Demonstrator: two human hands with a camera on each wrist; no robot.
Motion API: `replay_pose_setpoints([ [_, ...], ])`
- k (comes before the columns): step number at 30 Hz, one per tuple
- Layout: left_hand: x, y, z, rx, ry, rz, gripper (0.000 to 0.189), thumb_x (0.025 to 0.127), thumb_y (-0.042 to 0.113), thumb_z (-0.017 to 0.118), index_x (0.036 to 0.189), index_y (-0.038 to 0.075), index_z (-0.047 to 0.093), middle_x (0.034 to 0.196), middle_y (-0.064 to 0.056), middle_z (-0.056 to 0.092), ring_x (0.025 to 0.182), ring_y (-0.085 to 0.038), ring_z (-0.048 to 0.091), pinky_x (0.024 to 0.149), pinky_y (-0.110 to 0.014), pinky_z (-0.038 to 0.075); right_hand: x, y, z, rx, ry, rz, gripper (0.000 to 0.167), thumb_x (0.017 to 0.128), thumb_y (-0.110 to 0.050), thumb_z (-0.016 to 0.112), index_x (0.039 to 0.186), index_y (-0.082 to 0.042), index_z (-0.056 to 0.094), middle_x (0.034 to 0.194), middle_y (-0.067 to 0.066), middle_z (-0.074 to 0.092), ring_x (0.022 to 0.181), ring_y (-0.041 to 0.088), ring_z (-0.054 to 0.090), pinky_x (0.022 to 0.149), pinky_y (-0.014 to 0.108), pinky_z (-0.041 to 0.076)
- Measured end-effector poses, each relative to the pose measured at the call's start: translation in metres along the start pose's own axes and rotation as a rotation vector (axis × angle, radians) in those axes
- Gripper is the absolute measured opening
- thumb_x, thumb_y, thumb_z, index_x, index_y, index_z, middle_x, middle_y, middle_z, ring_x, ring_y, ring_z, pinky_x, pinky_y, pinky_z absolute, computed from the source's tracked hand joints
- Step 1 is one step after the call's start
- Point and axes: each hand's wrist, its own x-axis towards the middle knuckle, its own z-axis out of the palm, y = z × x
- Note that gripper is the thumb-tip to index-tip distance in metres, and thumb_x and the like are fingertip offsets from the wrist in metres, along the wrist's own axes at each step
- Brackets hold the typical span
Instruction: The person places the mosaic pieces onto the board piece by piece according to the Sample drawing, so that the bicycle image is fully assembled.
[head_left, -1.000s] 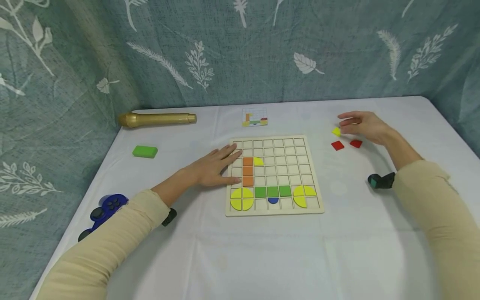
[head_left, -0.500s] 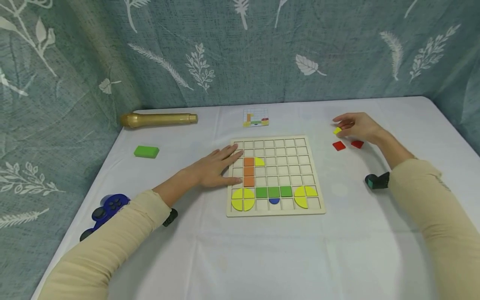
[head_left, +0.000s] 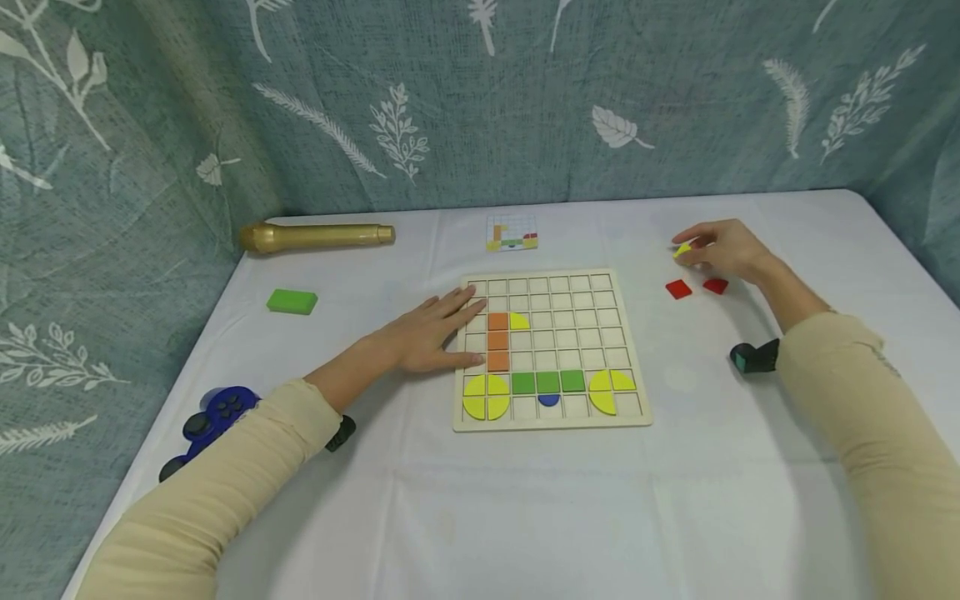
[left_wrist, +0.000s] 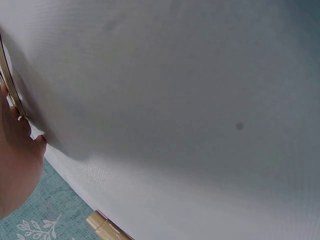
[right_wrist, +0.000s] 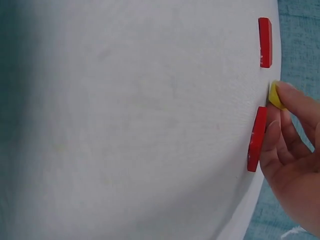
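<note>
My left hand point(head_left: 429, 335) rests with spread, straight fingers on the left edge of a pale wooden grid board point(head_left: 551, 429). Set in the board are orange squares point(head_left: 498, 340), green squares point(head_left: 547, 382), yellow quarter circles point(head_left: 600, 381) and a blue half circle point(head_left: 549, 400). At the far right, my right hand point(head_left: 731, 250) pinches a small yellow piece point(right_wrist: 275, 96) between thumb and finger. Near that hand lie two red pieces, one a red square point(head_left: 678, 289), the other a red quarter-circle-like piece point(head_left: 716, 286).
Behind the board lies a small pattern card point(head_left: 512, 233). To the left are a gold microphone point(head_left: 318, 237), a green block point(head_left: 292, 302) and a blue game controller point(head_left: 217, 421), partly hidden by the left sleeve. A patterned teal curtain point(head_left: 480, 125) hangs behind the white table.
The right hand's fingers have closed on the yellow piece and moved it slightly away from the two red ones. The left hand has stayed on the board.
</note>
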Motion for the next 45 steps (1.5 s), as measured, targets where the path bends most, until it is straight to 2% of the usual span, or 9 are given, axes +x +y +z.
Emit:
replay_pose_setpoints([
  [4,0.0,0.0,0.001,-0.002,0.0,0.001,0.088,0.09,0.065,0.045,0.155,0.021,0.006,0.159,-0.005,-0.004,0.144,-0.021,-0.003,0.115,-0.042,0.004,-0.003,0.0,-0.004,0.016,0.037,0.019,0.038,0.097,-0.02,0.056,0.131,-0.003,0.055,0.123,0.021,0.049,0.083,0.024,0.053,0.063,0.022,0.046],
  [8,0.001,0.001,0.002,-0.001,-0.004,0.0,0.089,0.09,0.067,0.044,0.155,0.021,0.005,0.159,-0.004,-0.005,0.144,-0.021,-0.003,0.115,-0.042,0.004,-0.006,0.002,-0.008,0.034,0.036,0.033,0.047,0.096,-0.031,0.06,0.134,-0.005,0.053,0.123,0.02,0.053,0.084,0.024,0.053,0.07,0.028,0.046],
  [10,0.001,0.001,0.003,0.001,-0.005,0.003,0.089,0.09,0.067,0.044,0.155,0.021,0.004,0.159,-0.004,-0.005,0.144,-0.021,-0.003,0.115,-0.042,0.004,-0.009,0.003,-0.01,0.053,0.018,0.037,0.051,0.094,-0.036,0.061,0.135,-0.006,0.052,0.125,0.018,0.053,0.087,0.024,0.053,0.073,0.03,0.045],
  [13,0.002,0.0,0.004,0.006,-0.006,0.005,0.09,0.09,0.067,0.044,0.155,0.021,0.004,0.159,-0.005,-0.005,0.144,-0.021,-0.004,0.115,-0.042,0.003,-0.014,0.004,-0.011,0.103,-0.029,0.03,0.057,0.092,-0.039,0.063,0.137,-0.006,0.05,0.128,0.016,0.052,0.092,0.018,0.056,0.079,0.025,0.047],
  [17,0.001,0.0,0.005,0.002,-0.01,0.003,0.09,0.09,0.067,0.044,0.155,0.021,0.004,0.159,-0.004,-0.006,0.144,-0.022,-0.004,0.115,-0.042,0.003,-0.023,0.005,-0.008,0.197,-0.093,0.001,0.059,0.091,-0.036,0.065,0.137,-0.003,0.047,0.125,0.013,0.055,0.091,0.009,0.062,0.08,0.02,0.051],
  [27,-0.001,0.0,0.006,0.007,0.002,0.007,0.091,0.089,0.07,0.041,0.155,0.021,0.004,0.159,-0.005,-0.006,0.144,-0.022,-0.003,0.115,-0.042,0.003,-0.057,0.001,0.012,0.262,-0.152,-0.049,0.049,0.091,-0.021,0.067,0.132,0.002,0.051,0.11,0.004,0.065,0.09,0.011,0.064,0.081,0.026,0.053],
  [30,-0.001,-0.001,0.005,0.006,0.008,0.008,0.091,0.089,0.071,0.041,0.155,0.021,0.004,0.159,-0.005,-0.006,0.144,-0.023,-0.003,0.115,-0.042,0.003,-0.068,0.0,0.019,0.262,-0.167,-0.065,0.049,0.09,-0.022,0.069,0.13,0.002,0.052,0.107,0.004,0.066,0.09,0.014,0.065,0.08,0.026,0.053],
  [36,0.001,-0.002,0.007,0.006,0.004,0.005,0.091,0.089,0.071,0.041,0.155,0.022,0.003,0.159,-0.004,-0.007,0.144,-0.021,-0.005,0.115,-0.042,0.002,-0.093,-0.001,0.037,0.248,-0.227,-0.08,0.051,0.087,-0.025,0.072,0.126,0.003,0.055,0.103,0.007,0.066,0.089,0.017,0.066,0.078,0.026,0.054],
  [45,0.002,-0.002,0.007,0.013,0.008,0.008,0.091,0.089,0.07,0.041,0.155,0.021,0.003,0.159,-0.005,-0.006,0.144,-0.022,-0.004,0.115,-0.042,0.002,-0.121,-0.004,0.061,0.278,-0.318,-0.096,0.043,0.087,-0.018,0.072,0.12,0.006,0.06,0.1,0.011,0.069,0.088,0.021,0.066,0.078,0.028,0.055],
])
